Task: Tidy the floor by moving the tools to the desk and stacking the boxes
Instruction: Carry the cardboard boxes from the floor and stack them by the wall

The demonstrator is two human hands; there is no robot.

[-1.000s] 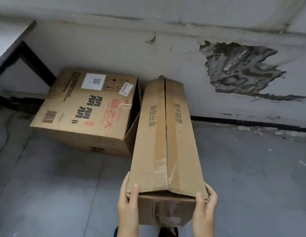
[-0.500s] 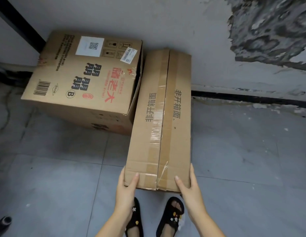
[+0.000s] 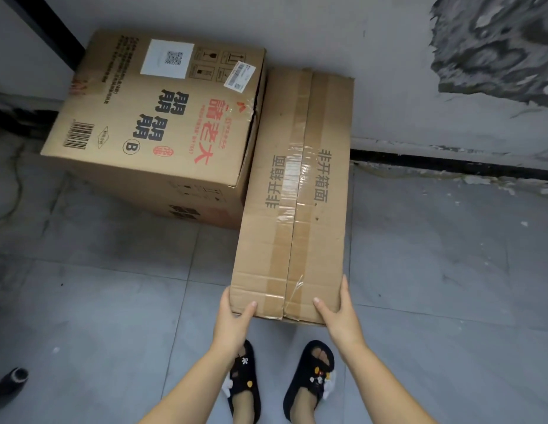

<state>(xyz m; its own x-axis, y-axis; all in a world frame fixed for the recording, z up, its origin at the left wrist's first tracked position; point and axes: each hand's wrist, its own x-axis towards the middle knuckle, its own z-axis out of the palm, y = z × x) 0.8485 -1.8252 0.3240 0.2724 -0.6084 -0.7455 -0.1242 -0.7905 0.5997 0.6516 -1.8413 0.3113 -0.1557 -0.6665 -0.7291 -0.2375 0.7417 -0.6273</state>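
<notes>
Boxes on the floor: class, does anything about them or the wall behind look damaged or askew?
Yes. The wall has a big patch of peeled paint at upper right. The large printed box sits skewed, and its right-hand flap gapes beside the long taped box, which both hands hold at its near end.

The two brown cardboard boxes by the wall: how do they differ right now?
The long narrow taped cardboard box is slimmer and lower than the bulky printed cardboard box. The narrow one carries only grey characters and a tape seam; the bulky one has red and black print, a barcode and white labels. The left hand and right hand grip the narrow one; the bulky one is untouched. Both are brown and sit beside the wall.
</notes>
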